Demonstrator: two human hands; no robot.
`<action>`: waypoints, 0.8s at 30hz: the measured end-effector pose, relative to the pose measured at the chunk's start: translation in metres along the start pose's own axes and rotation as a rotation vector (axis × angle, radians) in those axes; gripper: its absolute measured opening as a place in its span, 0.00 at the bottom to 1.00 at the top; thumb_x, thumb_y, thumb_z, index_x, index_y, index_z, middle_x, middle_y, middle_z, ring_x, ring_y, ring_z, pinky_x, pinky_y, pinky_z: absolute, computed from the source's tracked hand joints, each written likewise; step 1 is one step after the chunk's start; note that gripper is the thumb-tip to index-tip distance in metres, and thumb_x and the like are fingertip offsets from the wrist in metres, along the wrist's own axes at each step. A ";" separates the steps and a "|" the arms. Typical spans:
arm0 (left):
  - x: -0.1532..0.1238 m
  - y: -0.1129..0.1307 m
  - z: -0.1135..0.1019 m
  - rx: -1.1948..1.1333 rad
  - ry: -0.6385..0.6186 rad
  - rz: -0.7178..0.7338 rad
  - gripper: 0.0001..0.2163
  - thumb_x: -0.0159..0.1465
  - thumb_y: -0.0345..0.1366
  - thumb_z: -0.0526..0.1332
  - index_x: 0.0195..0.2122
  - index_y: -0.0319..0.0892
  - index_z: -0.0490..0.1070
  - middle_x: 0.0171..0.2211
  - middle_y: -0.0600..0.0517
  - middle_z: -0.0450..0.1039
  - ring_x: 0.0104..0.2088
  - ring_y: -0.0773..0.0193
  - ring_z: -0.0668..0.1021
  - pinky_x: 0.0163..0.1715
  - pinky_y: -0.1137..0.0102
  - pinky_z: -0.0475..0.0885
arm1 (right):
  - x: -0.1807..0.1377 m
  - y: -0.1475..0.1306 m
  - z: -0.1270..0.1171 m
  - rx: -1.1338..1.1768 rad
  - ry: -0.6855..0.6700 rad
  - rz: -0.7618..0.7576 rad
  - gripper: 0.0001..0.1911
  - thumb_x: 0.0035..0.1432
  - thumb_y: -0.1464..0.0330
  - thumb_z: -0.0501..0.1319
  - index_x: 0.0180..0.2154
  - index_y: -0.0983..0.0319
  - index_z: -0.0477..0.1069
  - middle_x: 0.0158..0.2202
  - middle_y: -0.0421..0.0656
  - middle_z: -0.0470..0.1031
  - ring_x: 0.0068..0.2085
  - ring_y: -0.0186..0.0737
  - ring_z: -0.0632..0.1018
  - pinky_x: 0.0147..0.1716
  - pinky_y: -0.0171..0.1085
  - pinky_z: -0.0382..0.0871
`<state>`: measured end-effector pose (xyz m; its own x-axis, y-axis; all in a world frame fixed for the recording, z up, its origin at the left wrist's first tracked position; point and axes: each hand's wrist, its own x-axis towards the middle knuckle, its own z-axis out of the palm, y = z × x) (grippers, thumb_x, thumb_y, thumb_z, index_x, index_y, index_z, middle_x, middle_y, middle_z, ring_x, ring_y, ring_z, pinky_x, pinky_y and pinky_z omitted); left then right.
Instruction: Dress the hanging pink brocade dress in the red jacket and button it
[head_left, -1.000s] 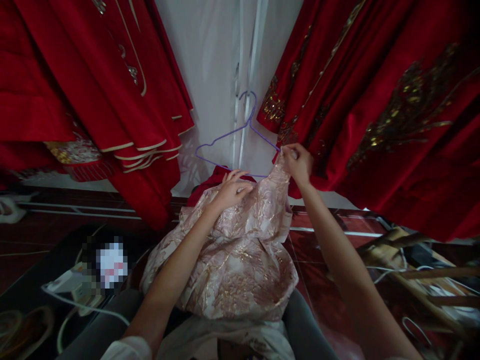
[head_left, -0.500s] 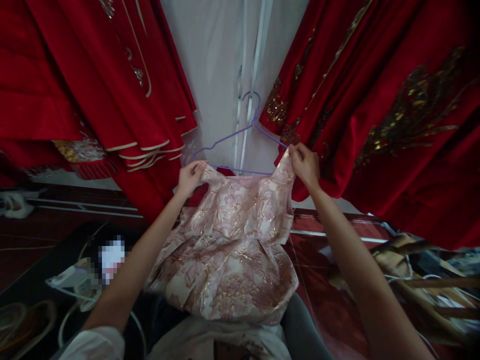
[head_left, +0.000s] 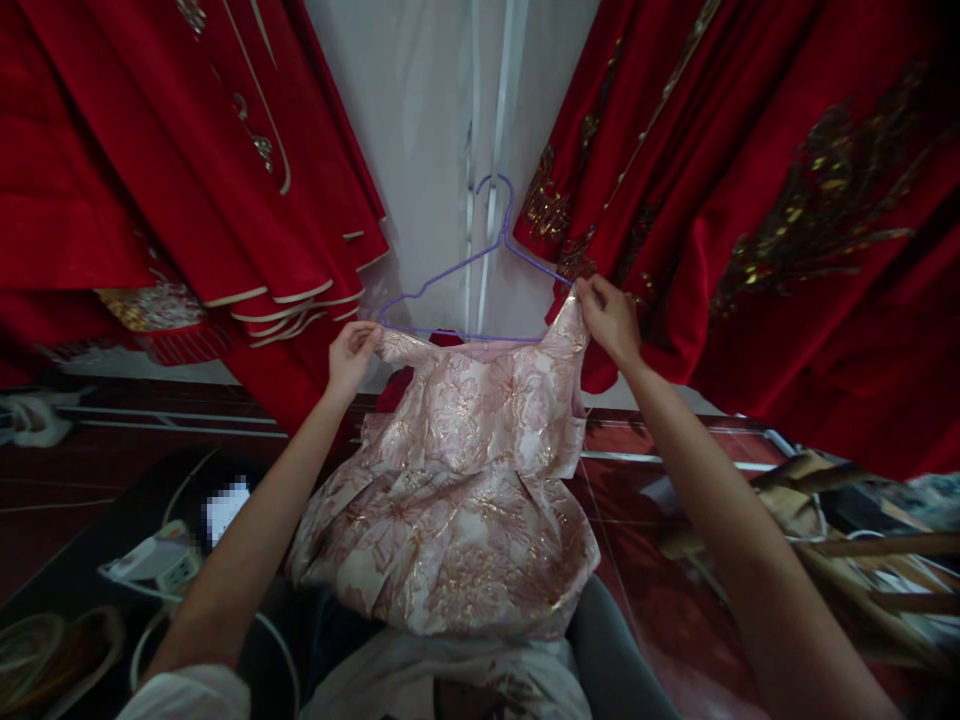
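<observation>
I have 2 bare hands on the feed, and both are closed in a pinch: the left hand [head_left: 349, 358] grips the end of 1 shoulder strap, thumb against curled fingers, and the right hand [head_left: 609, 318] grips the end of the other. Between them is 1 pink brocade dress [head_left: 480, 480], sleeveless and floral with gold thread, its 2 straps spread apart and its skirt bunched over the wearer's lap. Behind its neckline I see 1 purple hanger [head_left: 503, 233], hook upward before the white wall [head_left: 412, 110]; its left end shows just beside the left fingers, while its right end reaches the right fingertips (I cannot tell whether it sits inside that strap). I count 2 banks of red garments, 1 at left [head_left: 300, 215] with pale piping and 1 at right [head_left: 697, 300] with gold sequins. Lower left, 1 white power strip [head_left: 178, 572] lies near the left forearm; lower right, 2 wooden bars [head_left: 885, 545] cross a clutter too blurred for me to sort, above the dark red tiled floor [head_left: 637, 570].
</observation>
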<state>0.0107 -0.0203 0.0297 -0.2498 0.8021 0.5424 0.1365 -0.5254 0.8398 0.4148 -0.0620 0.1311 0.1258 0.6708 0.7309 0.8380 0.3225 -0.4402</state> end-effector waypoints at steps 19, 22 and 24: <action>0.044 0.031 0.017 -0.049 -0.059 0.011 0.17 0.52 0.45 0.70 0.37 0.38 0.77 0.37 0.47 0.79 0.38 0.63 0.79 0.42 0.70 0.73 | 0.001 0.003 0.000 0.047 -0.027 -0.029 0.24 0.64 0.49 0.50 0.25 0.58 0.64 0.21 0.40 0.66 0.27 0.40 0.70 0.34 0.38 0.61; 0.066 0.051 0.024 0.053 -0.337 0.012 0.19 0.50 0.47 0.71 0.37 0.38 0.78 0.36 0.46 0.79 0.37 0.59 0.79 0.40 0.68 0.74 | 0.001 0.006 0.003 0.085 -0.044 -0.015 0.23 0.64 0.50 0.50 0.25 0.59 0.63 0.20 0.38 0.64 0.25 0.37 0.67 0.30 0.36 0.59; 0.077 0.058 0.025 0.046 -0.520 -0.121 0.21 0.51 0.53 0.69 0.35 0.38 0.79 0.33 0.45 0.79 0.36 0.56 0.80 0.39 0.64 0.75 | 0.001 0.009 0.007 0.128 -0.056 0.001 0.23 0.63 0.49 0.50 0.25 0.59 0.62 0.20 0.37 0.63 0.25 0.36 0.66 0.29 0.36 0.58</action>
<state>0.0230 0.0184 0.1206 0.2399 0.8969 0.3714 0.1811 -0.4172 0.8906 0.4191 -0.0538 0.1242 0.0936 0.7066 0.7014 0.7628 0.4019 -0.5066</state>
